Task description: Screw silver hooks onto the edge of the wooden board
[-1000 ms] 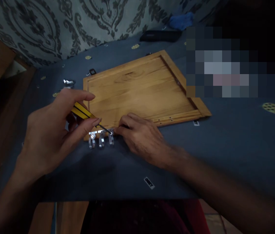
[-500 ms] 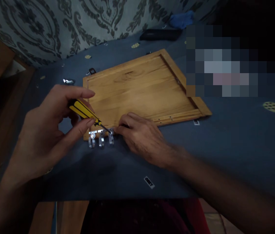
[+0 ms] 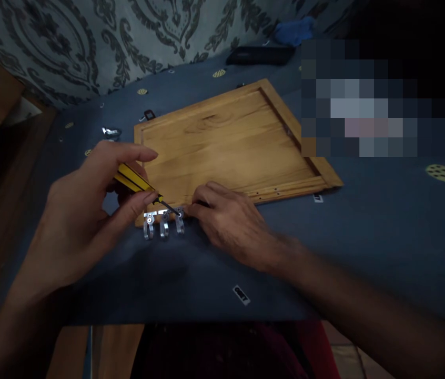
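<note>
My left hand (image 3: 88,216) grips a screwdriver (image 3: 135,181) with a yellow and black handle. The screwdriver's tip rests on the rightmost metal hook (image 3: 180,225) at the near edge of a wooden panel (image 3: 222,142). Pinched together, the fingertips of my right hand (image 3: 230,223) press against the side of that same hook. Left of it, the middle hook (image 3: 164,227) and the left hook (image 3: 149,227) sit on the panel's edge in a row. Small dark holes show in the panel's near rail, right of my right hand.
On the blue patterned cloth (image 3: 305,284) lie a loose shiny metal piece (image 3: 111,132), a dark looped piece (image 3: 149,115), a black elongated object (image 3: 261,55) and a blue cloth bundle (image 3: 293,31). Another person (image 3: 423,63), partly blurred out, is at the upper right.
My left hand and the screwdriver's handle have turned slightly, with the hand shifting a little to the right. The screwdriver's tip stays on the hook, and my right hand has not moved.
</note>
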A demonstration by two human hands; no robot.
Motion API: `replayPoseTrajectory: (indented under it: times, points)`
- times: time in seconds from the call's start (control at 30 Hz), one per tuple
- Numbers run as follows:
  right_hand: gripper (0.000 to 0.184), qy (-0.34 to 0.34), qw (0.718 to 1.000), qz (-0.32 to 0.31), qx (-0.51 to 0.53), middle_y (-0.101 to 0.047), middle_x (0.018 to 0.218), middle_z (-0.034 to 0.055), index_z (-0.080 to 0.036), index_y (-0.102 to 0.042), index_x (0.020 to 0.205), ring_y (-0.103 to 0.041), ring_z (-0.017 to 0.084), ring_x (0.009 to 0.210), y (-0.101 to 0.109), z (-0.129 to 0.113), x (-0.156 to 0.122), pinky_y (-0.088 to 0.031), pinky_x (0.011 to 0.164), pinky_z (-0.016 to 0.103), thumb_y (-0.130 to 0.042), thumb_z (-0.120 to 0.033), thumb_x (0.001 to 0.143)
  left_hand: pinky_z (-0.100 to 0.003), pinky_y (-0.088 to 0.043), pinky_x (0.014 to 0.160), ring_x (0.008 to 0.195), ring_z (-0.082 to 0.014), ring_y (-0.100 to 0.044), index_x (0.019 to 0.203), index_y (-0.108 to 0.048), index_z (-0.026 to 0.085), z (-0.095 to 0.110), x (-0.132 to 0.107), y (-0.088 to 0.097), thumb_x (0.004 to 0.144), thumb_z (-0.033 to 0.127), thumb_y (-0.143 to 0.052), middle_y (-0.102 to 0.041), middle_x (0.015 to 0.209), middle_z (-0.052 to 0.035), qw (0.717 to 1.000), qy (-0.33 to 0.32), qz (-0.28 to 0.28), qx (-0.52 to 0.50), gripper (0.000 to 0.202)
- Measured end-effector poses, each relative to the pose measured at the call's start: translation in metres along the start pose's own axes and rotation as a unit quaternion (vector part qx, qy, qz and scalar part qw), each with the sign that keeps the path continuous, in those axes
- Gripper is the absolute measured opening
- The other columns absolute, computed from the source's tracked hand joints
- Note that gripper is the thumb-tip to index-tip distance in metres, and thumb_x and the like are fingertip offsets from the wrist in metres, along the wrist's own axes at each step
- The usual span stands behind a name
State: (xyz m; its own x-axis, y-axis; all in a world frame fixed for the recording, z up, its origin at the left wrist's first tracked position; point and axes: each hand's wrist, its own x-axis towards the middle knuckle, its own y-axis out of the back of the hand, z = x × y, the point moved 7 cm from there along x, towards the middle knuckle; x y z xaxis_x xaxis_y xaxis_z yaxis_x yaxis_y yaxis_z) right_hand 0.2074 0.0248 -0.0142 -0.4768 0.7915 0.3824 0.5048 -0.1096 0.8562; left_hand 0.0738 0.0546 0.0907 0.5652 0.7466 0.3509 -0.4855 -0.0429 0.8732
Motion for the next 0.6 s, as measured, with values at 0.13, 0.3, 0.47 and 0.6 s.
replayPoseTrajectory:
  times: [0.13, 0.3, 0.47, 0.6]
  points:
    - [0.027, 0.001, 1.000, 0.006, 0.008, -0.066, 0.093, 0.0095, -0.014, -0.076, 0.100, -0.056, 0.023, 0.089, 0.000, 0.000, 0.000, -0.044, 0.067, 0.035, -0.051, -0.005, 0.094, -0.023, -0.049, 0.061, 0.077, -0.0121, -0.062, 0.125, -0.063, 0.029, 0.000, 0.000, 0.004, 0.092, 0.032, -0.067, -0.064, 0.096, 0.0031, 1.000, -0.022, 0.015, -0.004, 0.034]
    - [0.030, -0.010, 0.997, 0.045, 0.063, -0.067, 0.093, 0.0099, -0.014, -0.075, 0.096, -0.061, 0.021, 0.087, 0.004, 0.005, -0.001, -0.051, 0.071, 0.034, -0.046, -0.005, 0.095, -0.031, -0.054, 0.061, 0.090, -0.0194, -0.064, 0.129, -0.063, 0.034, -0.006, -0.003, 0.016, 0.087, 0.027, -0.074, -0.063, 0.110, -0.0013, 0.994, 0.016, 0.077, -0.072, 0.044]
    - [0.033, -0.044, 0.944, 0.199, 0.259, -0.071, 0.096, 0.0041, -0.020, -0.072, 0.116, -0.065, 0.014, 0.077, 0.044, 0.005, -0.004, -0.053, 0.066, 0.027, -0.050, -0.008, 0.094, -0.030, -0.057, 0.063, 0.092, -0.0190, -0.065, 0.124, -0.065, 0.030, 0.010, -0.005, 0.017, 0.086, 0.026, -0.077, -0.065, 0.107, -0.0012, 0.988, -0.045, 0.094, -0.116, 0.039]
    - [0.031, -0.064, 0.919, 0.159, 0.354, -0.075, 0.106, 0.0012, -0.021, -0.068, 0.125, -0.058, 0.008, 0.061, 0.068, -0.014, 0.001, -0.052, 0.054, 0.023, -0.059, -0.019, 0.095, -0.029, -0.055, 0.061, 0.076, -0.0137, -0.065, 0.118, -0.063, 0.029, 0.023, -0.005, 0.011, 0.091, 0.027, -0.074, -0.067, 0.101, 0.0024, 0.990, -0.057, 0.070, -0.107, 0.030]
